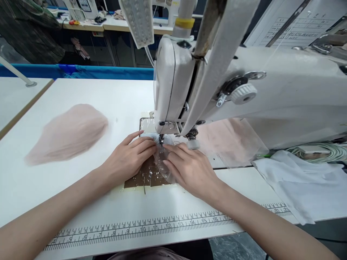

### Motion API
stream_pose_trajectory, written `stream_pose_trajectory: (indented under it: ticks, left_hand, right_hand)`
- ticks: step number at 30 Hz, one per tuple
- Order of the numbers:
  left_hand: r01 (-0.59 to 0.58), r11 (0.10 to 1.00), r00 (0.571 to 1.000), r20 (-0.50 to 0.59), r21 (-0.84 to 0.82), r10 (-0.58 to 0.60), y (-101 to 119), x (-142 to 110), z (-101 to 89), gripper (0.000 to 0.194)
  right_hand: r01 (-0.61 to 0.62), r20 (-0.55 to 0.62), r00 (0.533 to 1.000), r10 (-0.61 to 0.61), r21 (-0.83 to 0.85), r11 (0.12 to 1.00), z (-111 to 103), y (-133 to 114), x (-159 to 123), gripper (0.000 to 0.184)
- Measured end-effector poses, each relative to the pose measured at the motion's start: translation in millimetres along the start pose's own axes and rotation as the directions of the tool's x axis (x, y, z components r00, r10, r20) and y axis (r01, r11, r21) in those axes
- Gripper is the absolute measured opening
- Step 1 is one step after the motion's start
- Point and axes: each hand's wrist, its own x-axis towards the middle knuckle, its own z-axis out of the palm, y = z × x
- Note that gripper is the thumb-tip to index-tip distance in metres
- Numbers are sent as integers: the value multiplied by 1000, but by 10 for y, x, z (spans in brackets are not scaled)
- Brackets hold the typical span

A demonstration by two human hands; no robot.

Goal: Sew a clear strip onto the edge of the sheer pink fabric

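A piece of sheer, whitish fabric [163,167] lies under the presser foot [161,139] of a white sewing machine [173,79]. On the left of the needle, my left hand [130,153] has its fingers bent together on the fabric's edge, the index finger lifted a little toward the metal plate [148,125]. From the right, my right hand [189,166] grips the same fabric between thumb and fingers, close to the foot. Both sets of fingertips are partly hidden by the fabric and the machine. Brown tape [150,173] covers the table below the fabric.
Pale pink sheer fabric [70,133] lies at left, and more pink pieces [230,139] lie under the machine arm. White cloth [303,180] hangs over the right edge. A printed ruler [154,227] runs along the front. Behind a blue edge [108,72] is another workstation.
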Motion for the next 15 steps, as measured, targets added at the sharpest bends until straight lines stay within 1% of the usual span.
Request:
stream_pose_trajectory:
  ticks: [4, 7, 10, 15]
  left_hand:
    - [-9, 999, 1000, -17, 32, 10, 17, 20, 22, 34]
    - [-33, 998, 998, -50, 53, 36, 46, 52, 8, 31]
    - [-42, 996, 998, -49, 82, 46, 79, 68, -10, 31]
    - [-23, 989, 1000, 1, 146, 24, 130, 27, -14, 36]
  right_hand:
    - [-48, -17, 999, 46, -112, 993, 32, 79, 25, 26]
    - [-56, -3, 998, 57, -165, 985, 56, 126, 43, 29]
    - [-79, 35, 996, 86, -160, 984, 72, 155, 56, 32]
    - [-92, 63, 993, 101, -133, 987, 80, 173, 75, 34]
